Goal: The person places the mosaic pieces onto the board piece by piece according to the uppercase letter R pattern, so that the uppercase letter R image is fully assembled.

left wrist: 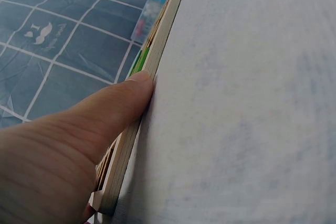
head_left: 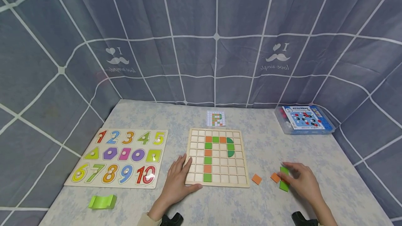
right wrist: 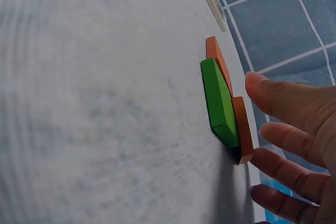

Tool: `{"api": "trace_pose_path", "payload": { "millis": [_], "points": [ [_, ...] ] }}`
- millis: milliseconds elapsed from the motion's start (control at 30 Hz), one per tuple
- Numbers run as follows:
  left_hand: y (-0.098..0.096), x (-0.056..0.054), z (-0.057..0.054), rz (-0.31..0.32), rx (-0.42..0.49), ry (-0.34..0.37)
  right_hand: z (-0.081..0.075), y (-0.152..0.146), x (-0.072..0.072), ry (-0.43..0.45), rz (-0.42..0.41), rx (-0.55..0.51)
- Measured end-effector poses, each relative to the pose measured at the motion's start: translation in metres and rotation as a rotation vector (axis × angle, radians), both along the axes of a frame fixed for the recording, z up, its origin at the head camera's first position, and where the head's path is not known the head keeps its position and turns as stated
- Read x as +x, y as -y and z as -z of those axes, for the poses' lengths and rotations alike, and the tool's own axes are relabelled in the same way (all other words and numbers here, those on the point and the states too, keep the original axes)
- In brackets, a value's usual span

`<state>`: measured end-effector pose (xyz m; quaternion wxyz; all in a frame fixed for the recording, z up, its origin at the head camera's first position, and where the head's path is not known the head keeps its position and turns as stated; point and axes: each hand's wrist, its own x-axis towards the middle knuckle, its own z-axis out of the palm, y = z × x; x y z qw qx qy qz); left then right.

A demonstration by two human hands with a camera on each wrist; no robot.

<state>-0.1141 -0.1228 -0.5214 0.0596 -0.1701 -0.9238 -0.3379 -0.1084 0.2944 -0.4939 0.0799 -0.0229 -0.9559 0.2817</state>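
My left hand [head_left: 179,180] rests at the near left corner of a wooden grid board [head_left: 220,186], fingers along its left side, thumb [left wrist: 121,95] stretched against the front edge. Orange and green tiles sit in the board: a column on the left, a top row and a curved green right side. My right hand [head_left: 301,180] hovers by loose tiles on the table, thumb and fingers spread apart. Under it lie green tiles [head_left: 284,186] and an orange tile [head_left: 275,177]. The right wrist view shows a green tile [right wrist: 219,103] between two orange ones, apart from the thumb.
Another orange tile [head_left: 257,179] lies right of the board. Behind the board is a pattern card [head_left: 216,118]. At left stand a number and shape puzzle [head_left: 119,159] and a green curved block [head_left: 102,202]. A plastic box [head_left: 304,119] is at the back right.
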Motion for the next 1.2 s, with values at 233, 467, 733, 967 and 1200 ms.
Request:
{"api": "trace_pose_path", "payload": {
  "millis": [233, 467, 733, 967, 1200],
  "points": [
    [0.0, 0.0, 0.0, 0.0, -0.002, 0.005, 0.002, -0.003, 0.001, -0.008, -0.014, 0.036],
    [-0.001, 0.0, 0.001, 0.0, 0.001, 0.018, -0.001, -0.006, 0.001, 0.042, -0.042, 0.069],
    [-0.001, 0.001, 0.001, -0.002, -0.001, 0.021, -0.007, -0.011, -0.009, 0.134, -0.078, 0.025],
    [0.0, 0.0, 0.0, 0.0, 0.001, 0.013, -0.014, -0.013, -0.016, 0.221, -0.075, -0.001],
    [0.0, 0.0, -0.001, 0.004, 0.001, 0.01, -0.012, -0.01, -0.013, 0.222, -0.017, -0.047]
  ]
}}
